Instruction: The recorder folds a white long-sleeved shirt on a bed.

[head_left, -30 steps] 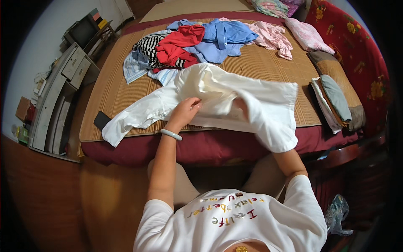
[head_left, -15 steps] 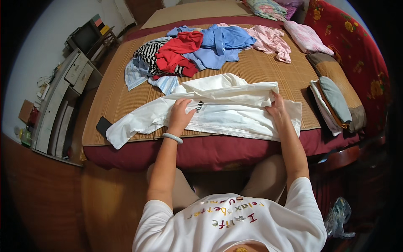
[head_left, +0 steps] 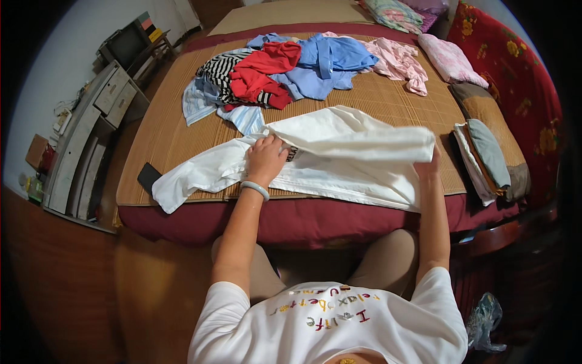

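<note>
A white long-sleeved shirt [head_left: 345, 176] with dark print on it lies partly folded along the near edge of the bed, one sleeve stretched out to the left. My left hand [head_left: 267, 159], with a pale bangle at the wrist, is closed on the cloth beside the print. At the right end, my right hand [head_left: 428, 167] grips the shirt's edge and holds it up off the mat. That raised flap is slightly blurred and covers most of the right fingers. A dark phone [head_left: 148, 177] lies by the sleeve's cuff.
Beyond the shirt is a heap of clothes: striped garments, a red top [head_left: 264, 76], blue shirts [head_left: 330, 57] and pink cloth [head_left: 397, 60]. Folded clothes [head_left: 485, 151] and a brown-grey folded cloth [head_left: 512, 139] lie at the right. A desk [head_left: 91, 139] stands left of the bed.
My right hand has moved right, carrying the shirt's upper edge with it. My left hand has shifted slightly right and closed on the cloth near the print.
</note>
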Demonstrator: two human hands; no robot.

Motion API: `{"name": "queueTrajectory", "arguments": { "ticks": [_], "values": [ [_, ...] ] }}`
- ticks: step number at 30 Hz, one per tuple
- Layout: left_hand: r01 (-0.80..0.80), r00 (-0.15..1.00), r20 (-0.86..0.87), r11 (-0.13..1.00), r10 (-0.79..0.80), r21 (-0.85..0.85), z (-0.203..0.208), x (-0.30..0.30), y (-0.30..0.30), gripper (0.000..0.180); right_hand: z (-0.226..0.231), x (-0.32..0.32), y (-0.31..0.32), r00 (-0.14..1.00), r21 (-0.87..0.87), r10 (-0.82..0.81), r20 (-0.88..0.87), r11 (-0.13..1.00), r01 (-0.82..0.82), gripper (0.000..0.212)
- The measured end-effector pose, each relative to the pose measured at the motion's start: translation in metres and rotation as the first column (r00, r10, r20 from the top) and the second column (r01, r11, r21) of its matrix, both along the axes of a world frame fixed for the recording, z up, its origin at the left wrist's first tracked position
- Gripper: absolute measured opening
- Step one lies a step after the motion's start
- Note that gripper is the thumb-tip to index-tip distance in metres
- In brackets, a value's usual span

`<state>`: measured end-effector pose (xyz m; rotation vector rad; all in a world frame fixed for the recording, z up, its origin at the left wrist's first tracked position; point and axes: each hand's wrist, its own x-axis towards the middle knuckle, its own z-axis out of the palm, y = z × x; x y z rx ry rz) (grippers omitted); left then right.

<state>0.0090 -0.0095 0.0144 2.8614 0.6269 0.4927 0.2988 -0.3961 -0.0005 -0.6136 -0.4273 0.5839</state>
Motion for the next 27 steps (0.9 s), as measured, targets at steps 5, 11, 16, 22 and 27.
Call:
{"name": "queueTrajectory", "arguments": {
  "ticks": [5,11,16,22,27],
  "values": [
    [-0.064,0.985,0.152,0.988,0.085,-0.138,-0.011,0.014,0.015,0.041,0.000,-0.037,-0.036,0.935,-0.235,0.085,0.343,0.972,-0.002,0.027],
    [0.131,0.927,0.321,0.634,0.195,-0.762,-0.020,0.040,0.038,0.035,0.027,-0.062,-0.063,0.743,-0.597,0.179,0.645,0.725,0.344,0.028],
    [0.277,0.875,0.350,0.248,0.334,-0.928,-0.027,0.040,0.033,0.022,0.042,-0.079,-0.074,0.491,-0.654,0.433,0.756,0.456,0.604,0.029],
    [0.259,0.837,0.317,0.187,0.446,-0.948,-0.033,0.039,0.038,0.047,0.041,-0.067,-0.066,0.567,-0.632,0.319,0.760,0.157,0.759,0.048],
    [0.058,0.725,0.488,0.663,0.486,-0.746,-0.017,0.034,0.005,0.069,0.029,-0.062,-0.057,0.425,-0.534,0.487,0.763,0.104,0.839,0.075]
  ]
}}
